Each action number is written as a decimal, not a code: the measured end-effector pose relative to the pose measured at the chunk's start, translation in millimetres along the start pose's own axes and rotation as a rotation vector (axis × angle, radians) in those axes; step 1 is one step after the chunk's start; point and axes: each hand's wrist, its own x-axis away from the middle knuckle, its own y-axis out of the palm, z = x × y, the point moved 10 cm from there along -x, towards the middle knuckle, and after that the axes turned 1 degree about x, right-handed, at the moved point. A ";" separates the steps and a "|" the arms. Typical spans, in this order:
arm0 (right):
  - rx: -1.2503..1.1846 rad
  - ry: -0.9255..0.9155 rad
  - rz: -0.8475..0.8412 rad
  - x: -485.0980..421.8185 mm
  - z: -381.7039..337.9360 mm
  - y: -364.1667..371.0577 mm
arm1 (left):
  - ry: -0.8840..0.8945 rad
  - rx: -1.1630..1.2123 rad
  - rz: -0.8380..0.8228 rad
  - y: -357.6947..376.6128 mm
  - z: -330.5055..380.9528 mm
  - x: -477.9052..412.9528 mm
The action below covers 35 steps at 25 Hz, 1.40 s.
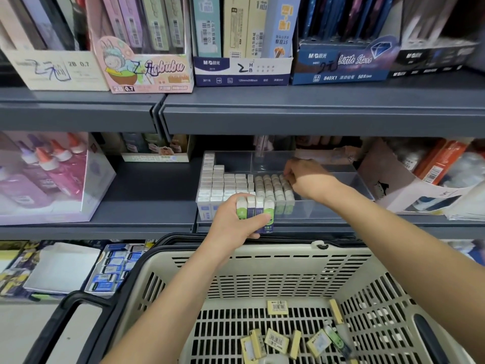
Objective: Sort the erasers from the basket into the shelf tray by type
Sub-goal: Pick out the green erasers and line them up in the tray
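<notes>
A clear shelf tray [336, 206] stands on the middle shelf with rows of white erasers [223, 183] on its left and green-sleeved erasers [271, 186] beside them. My left hand [233, 224] grips a bundle of green-and-blue sleeved erasers [258, 210] in front of the tray. My right hand [307, 179] reaches into the tray, fingertips on the back of the green-sleeved rows; whether it pinches an eraser is hidden. The beige basket [262, 274] below holds several loose yellow erasers [277, 341] and one green eraser [338, 340].
Glue bottles in a box [47, 179] stand at left on the same shelf. Cardboard boxes [409, 185] sit right of the tray. Pencil-lead display boxes [241, 40] fill the upper shelf. The right part of the tray holds no erasers.
</notes>
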 end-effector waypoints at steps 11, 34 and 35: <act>-0.537 -0.117 -0.001 71.9 -6.9 -24.1 | -0.015 0.023 0.012 12.7 15.1 -0.1; -0.202 -0.035 -0.020 52.7 24.7 -8.0 | -0.015 0.056 0.079 12.5 7.9 6.7; -0.175 -0.048 -0.028 52.9 22.6 -6.0 | -0.020 0.058 0.071 14.9 7.0 6.6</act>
